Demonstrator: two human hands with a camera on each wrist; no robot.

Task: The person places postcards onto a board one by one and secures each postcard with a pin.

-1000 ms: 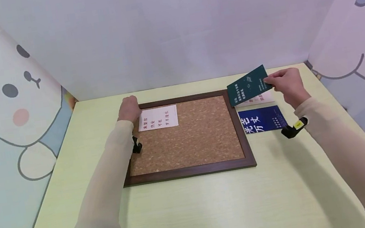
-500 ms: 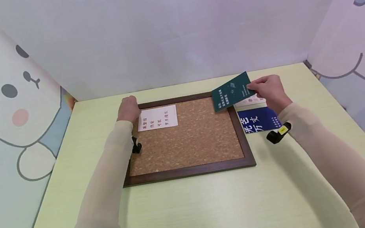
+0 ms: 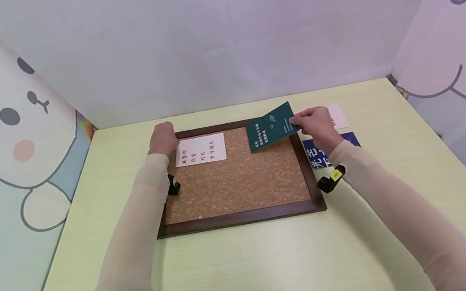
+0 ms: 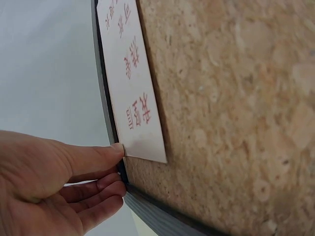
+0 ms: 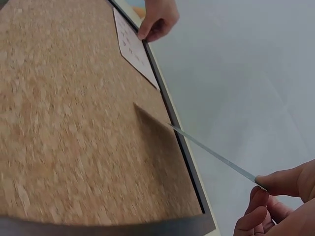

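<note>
We saw the person's right grip (image 3: 317,124) pinching the dark green rectangular card (image 3: 273,126) by its right-hand short edge, thumb on top. The card lay leftward from that grip, over the far right part of the brown-framed rectangular cork board (image 3: 235,186). Its long axis ran roughly left to right but skewed, the held end higher; in the right wrist view we saw it nearly edge-on, sloping down towards the cork, though we could not tell whether its lower end touched.

The right grip was plainly the nearer one. The left grip (image 3: 162,139) pinched the frame at its far left corner, thumb tip against the edge of the white rectangular card with red writing (image 3: 200,149). That white card lay flat on the cork between the left grip and the green card, with bare cork separating the two cards. To the board's right, on the pale wooden bench (image 3: 253,274), we noted a deep blue card (image 3: 351,138) and a pale pink card (image 3: 338,116).
</note>
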